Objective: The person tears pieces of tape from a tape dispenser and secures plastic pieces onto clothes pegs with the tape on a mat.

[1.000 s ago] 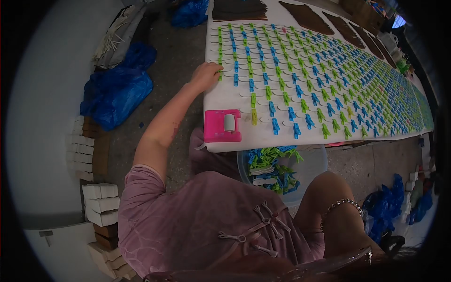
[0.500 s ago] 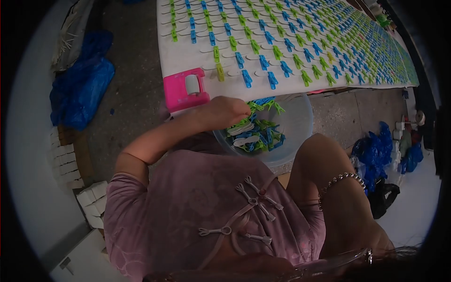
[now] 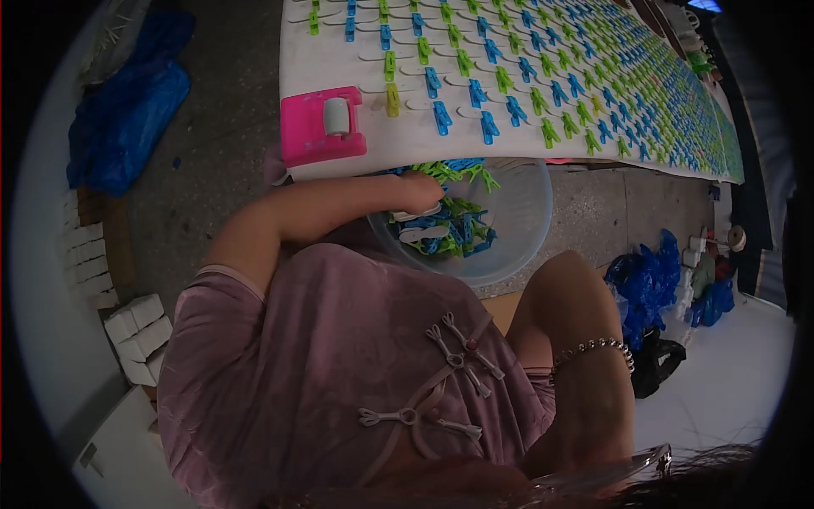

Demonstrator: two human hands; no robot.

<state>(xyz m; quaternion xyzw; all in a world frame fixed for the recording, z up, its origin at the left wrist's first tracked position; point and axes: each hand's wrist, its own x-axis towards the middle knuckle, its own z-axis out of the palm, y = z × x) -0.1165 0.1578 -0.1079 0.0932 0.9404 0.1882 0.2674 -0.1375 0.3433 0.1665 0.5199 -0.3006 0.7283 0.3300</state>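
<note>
My left hand [image 3: 420,193] reaches down into a clear plastic basin [image 3: 532,242] below the table edge. Its fingers point downward and are hidden among green and blue clothespins [image 3: 465,227], so any grip is unclear. White flat oval pieces [image 3: 424,232] lie in the basin just under this hand. My right arm is bent up, with a beaded bracelet at the wrist. My right hand [image 3: 585,428] is close to the glasses at the bottom of the view, its fingers out of sight.
A white-topped table [image 3: 407,153] bears rows of green and blue clothespins [image 3: 487,127], many beside white loops. A pink tape dispenser [image 3: 322,127] sits at its near left corner. Blue plastic bags [image 3: 127,127] lie left, more blue bags [image 3: 649,276] right. White boxes [image 3: 140,335] stand lower left.
My left hand has moved lower and deeper into the basin. The right hand has stayed up near the glasses. The whole view has shifted slightly.
</note>
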